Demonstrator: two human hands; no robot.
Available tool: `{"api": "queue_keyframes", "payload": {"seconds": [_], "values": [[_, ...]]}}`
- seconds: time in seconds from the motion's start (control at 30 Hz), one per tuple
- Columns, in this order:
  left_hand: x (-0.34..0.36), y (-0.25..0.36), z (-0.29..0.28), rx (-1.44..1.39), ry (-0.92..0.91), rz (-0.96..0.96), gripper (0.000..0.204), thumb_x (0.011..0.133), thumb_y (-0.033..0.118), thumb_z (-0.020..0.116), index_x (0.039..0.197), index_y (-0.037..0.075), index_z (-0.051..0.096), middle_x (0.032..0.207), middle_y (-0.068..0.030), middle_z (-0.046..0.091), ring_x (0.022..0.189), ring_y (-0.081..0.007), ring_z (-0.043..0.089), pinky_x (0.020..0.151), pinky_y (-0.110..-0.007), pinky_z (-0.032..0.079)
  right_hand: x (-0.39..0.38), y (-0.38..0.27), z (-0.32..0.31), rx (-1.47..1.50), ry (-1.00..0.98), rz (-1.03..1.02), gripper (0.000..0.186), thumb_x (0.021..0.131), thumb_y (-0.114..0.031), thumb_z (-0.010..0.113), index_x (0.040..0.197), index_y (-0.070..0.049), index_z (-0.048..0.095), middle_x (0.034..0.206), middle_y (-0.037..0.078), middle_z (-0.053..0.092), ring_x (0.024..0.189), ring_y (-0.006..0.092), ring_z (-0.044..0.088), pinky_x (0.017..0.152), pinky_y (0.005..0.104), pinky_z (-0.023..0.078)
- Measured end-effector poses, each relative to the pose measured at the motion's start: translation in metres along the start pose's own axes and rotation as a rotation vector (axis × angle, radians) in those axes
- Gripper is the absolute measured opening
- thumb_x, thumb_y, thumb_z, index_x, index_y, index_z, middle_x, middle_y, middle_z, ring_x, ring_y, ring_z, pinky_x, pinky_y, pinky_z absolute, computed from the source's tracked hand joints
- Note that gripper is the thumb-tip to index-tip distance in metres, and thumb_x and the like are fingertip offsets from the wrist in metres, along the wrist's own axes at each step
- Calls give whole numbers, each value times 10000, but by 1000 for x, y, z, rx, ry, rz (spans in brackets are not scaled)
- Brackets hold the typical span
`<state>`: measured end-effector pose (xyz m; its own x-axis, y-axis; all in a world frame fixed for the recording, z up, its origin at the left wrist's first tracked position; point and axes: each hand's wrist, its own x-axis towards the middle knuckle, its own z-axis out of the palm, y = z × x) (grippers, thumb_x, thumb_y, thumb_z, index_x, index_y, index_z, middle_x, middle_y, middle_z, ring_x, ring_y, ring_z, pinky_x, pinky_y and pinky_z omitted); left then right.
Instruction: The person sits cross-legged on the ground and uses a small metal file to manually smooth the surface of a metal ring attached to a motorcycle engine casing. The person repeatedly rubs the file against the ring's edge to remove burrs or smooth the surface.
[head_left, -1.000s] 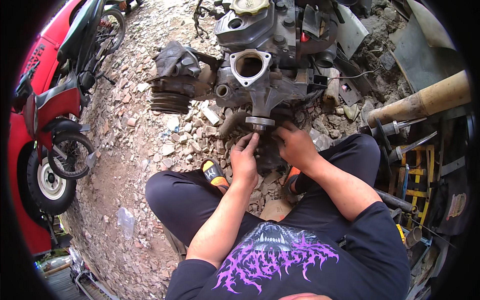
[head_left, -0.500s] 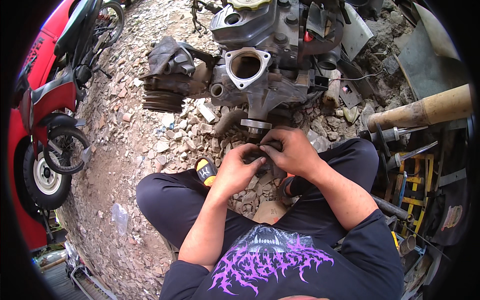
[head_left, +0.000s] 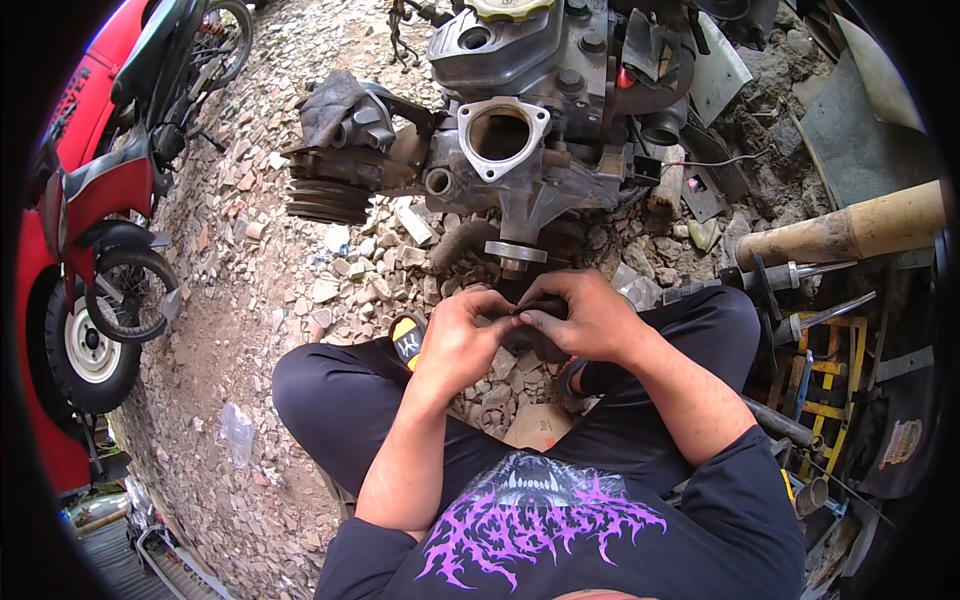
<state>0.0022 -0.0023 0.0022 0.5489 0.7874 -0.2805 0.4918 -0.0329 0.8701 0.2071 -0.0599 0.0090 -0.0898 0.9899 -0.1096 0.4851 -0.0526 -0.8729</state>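
In front of me stands a dark, greasy engine (head_left: pixel 560 190), with a light metal three-cornered flange (head_left: pixel 538 118) around a round opening. Below that, a shiny round hub (head_left: pixel 516 251) sticks out toward me. Just under the hub, my left hand (head_left: pixel 460 335) and my right hand (head_left: pixel 590 318) meet with thumbs and fingertips closed together. Something small and dark seems to be between the fingertips, too hidden to name. Neither hand is seen to touch the engine.
A grooved pulley (head_left: pixel 328 200) juts from the engine's left side. Broken stone (head_left: pixel 250 300) covers the ground. At right lie a bamboo pole (head_left: pixel 850 225), metal rods (head_left: pixel 840 309) and a yellow frame (head_left: pixel 848 365). A red motorcycle (head_left: pixel 110 195) and red vehicle (head_left: pixel 45 400) stand at left.
My hands have dropped slightly away from the hub, and the right fingers have shifted their pinch against the left ones. The view has moved a little.
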Motion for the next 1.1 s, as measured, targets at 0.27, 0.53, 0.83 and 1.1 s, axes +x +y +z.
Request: {"api": "queue_keyframes", "payload": {"seconds": [0.27, 0.53, 0.83, 1.1], "values": [[3, -9, 3, -84, 16, -10, 180, 880, 91, 806, 1004, -34, 768, 911, -89, 754, 863, -144, 692, 780, -314, 533, 0, 8, -2, -15, -65, 109, 234, 842, -158, 751, 996, 17, 745, 904, 249, 728, 886, 428, 719, 776, 442, 552], [6, -8, -8, -110, 38, 75, 146, 865, 73, 804, 967, -29, 781, 894, -89, 751, 843, -161, 680, 803, -312, 524, 2, 15, 5, 270, -116, 305, 311, 885, -223, 807, 1045, 39, 757, 904, 125, 777, 847, 140, 698, 784, 336, 550], [9, -14, -12, -68, -41, -149, 345, 945, 174, 771, 1210, -45, 743, 1085, -146, 791, 981, -176, 724, 903, -312, 546, -1, 3, -8, 165, 148, 220, 228, 941, -145, 726, 1073, 41, 733, 985, 160, 792, 929, 216, 763, 819, 337, 559], [29, -33, 15, -499, 77, -182, 322, 1046, 231, 652, 1161, -53, 748, 1017, -90, 779, 919, -116, 677, 840, -280, 521, 0, 5, 7, -131, 348, -35, 142, 867, -74, 745, 988, -1, 755, 898, 192, 740, 846, 365, 739, 716, 406, 564]]}}
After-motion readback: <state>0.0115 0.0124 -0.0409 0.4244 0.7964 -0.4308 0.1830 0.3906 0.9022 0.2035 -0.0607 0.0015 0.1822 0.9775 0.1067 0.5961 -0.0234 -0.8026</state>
